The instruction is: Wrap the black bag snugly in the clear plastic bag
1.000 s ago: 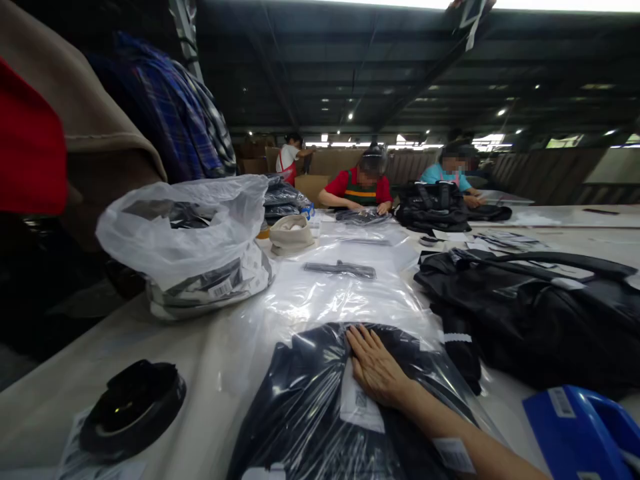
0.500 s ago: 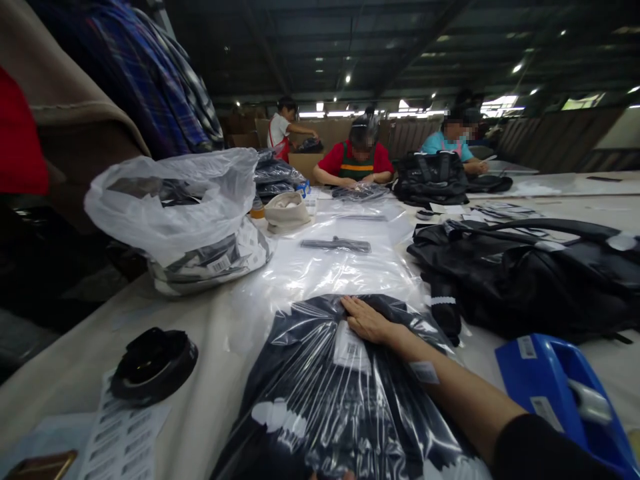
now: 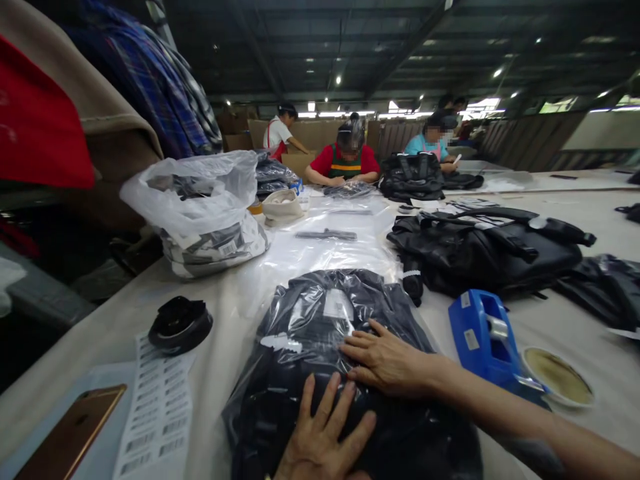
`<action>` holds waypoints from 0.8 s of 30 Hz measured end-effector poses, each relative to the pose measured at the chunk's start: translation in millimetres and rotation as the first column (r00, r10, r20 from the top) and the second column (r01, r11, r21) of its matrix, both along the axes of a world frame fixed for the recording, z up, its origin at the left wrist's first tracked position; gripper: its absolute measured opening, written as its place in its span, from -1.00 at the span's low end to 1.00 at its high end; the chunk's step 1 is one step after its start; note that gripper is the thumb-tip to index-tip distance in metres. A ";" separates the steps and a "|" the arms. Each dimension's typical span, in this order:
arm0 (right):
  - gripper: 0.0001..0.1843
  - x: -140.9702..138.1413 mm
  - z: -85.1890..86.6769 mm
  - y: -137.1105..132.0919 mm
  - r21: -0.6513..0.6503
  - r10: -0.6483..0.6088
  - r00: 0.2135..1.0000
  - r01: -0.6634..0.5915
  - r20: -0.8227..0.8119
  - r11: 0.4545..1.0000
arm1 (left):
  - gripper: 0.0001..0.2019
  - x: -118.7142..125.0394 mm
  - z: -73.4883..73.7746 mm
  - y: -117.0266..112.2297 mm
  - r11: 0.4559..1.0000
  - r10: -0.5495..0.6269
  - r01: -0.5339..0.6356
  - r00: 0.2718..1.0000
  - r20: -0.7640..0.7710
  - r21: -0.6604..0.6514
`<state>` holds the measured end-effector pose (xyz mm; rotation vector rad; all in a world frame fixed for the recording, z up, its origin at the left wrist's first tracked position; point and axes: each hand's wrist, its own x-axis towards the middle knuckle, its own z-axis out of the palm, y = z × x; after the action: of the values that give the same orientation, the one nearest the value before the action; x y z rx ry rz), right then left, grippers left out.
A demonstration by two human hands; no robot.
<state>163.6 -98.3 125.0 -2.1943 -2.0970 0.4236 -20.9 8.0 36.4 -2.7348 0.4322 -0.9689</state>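
The left hand [image 3: 325, 437] and right hand [image 3: 387, 361] lie flat and open atop the bagged black garment [image 3: 320, 313].

Bare pale tabletop [image 3: 220, 353] lies open left of centre, between the clear-bagged black garment [image 3: 320, 307] and the black round tape roll [image 3: 180, 323]. Right of centre, the blue plastic tape dispenser [image 3: 483, 337] and heaped black fabric bags [image 3: 480, 250] block passage.
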 end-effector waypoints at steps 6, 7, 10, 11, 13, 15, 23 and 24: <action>-0.44 -30.3 -25.3 -69.1 0.313 -0.117 0.959 0.031 0.259 0.949 | -0.32 -34.2 3.6 -3.1 0.989 0.003 0.014 0.993 -0.117 0.148; -0.42 -34.1 -31.2 -82.1 0.374 -0.140 0.943 0.017 0.304 0.927 | -0.32 -43.5 1.1 -2.1 0.990 0.011 0.007 0.992 -0.126 0.141; -0.38 -46.3 -50.7 -123.8 0.516 -0.259 0.908 0.056 0.330 0.855 | -0.33 -75.8 -2.9 4.7 0.996 0.078 -0.066 0.976 -0.201 0.068; -0.36 -50.8 -57.6 -138.2 0.545 -0.303 0.907 0.103 0.291 0.832 | -0.35 -86.0 -2.9 7.5 0.995 0.100 -0.094 0.970 -0.221 0.038; -0.26 -60.2 -71.9 -166.1 0.573 -0.393 0.903 0.232 0.174 0.786 | -0.41 -101.2 -2.3 11.9 0.990 0.129 -0.140 0.960 -0.248 -0.026; -0.12 -69.4 -86.0 -190.0 0.565 -0.459 0.885 0.340 0.078 0.751 | -0.48 -106.9 -2.4 12.4 0.982 0.135 -0.161 0.965 -0.223 -0.102; -0.16 -85.2 -115.8 -204.4 0.489 -0.599 0.784 0.591 -0.162 0.642 | -0.55 -75.9 6.0 -14.4 0.985 -0.020 0.009 0.998 -0.061 -0.174; -0.16 -85.2 -115.3 -201.1 0.477 -0.600 0.775 0.611 -0.197 0.632 | -0.57 -73.0 8.8 -17.1 0.971 -0.030 0.024 0.999 -0.024 -0.239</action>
<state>78.4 -299.4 9.8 -2.3174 -1.1115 -0.1722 -93.9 -9.1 45.1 -2.9664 0.3808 -1.0540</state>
